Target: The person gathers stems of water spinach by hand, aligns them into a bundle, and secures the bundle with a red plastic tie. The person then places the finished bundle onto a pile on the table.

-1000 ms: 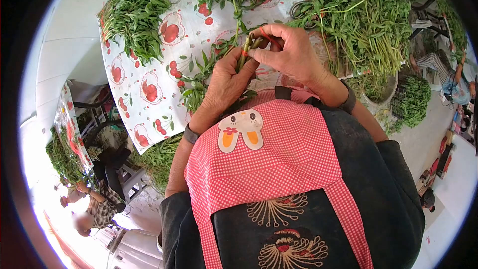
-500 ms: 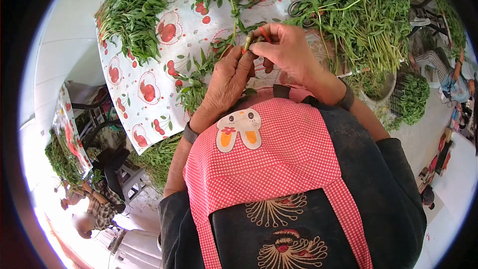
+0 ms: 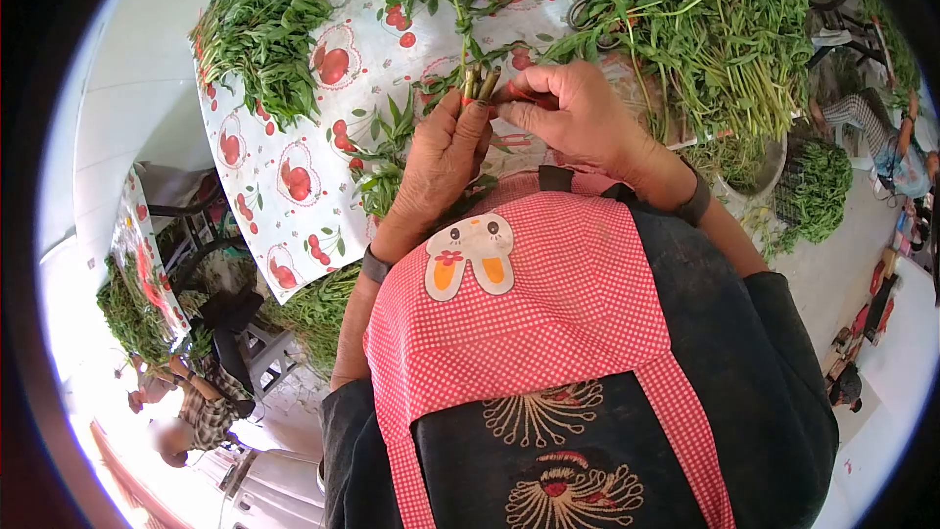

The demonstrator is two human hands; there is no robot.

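My left hand (image 3: 441, 157) is closed round a bunch of leafy green stems (image 3: 480, 81), cut ends pointing up and away from me. The leaves of this bunch hang out below and left of the hand. A thin red band (image 3: 529, 95) runs from the stems to my right hand (image 3: 586, 122). That hand pinches the band between thumb and fingers, just right of the stem ends. Both hands are above the near edge of a table with a white, cherry-print tablecloth (image 3: 333, 176). Part of the band is hidden behind my fingers.
Greens are heaped at the table's left (image 3: 259, 49) and right (image 3: 725, 49). Dark metal loops, perhaps scissors handles (image 3: 581, 12), lie between them. A round tub (image 3: 778, 171) and a crate of greens (image 3: 818, 191) stand at right. People (image 3: 211, 397) work at lower left and far right.
My right hand has moved slightly right and down, away from the stems, drawing the band out. The stem ends now show more plainly above my left hand.
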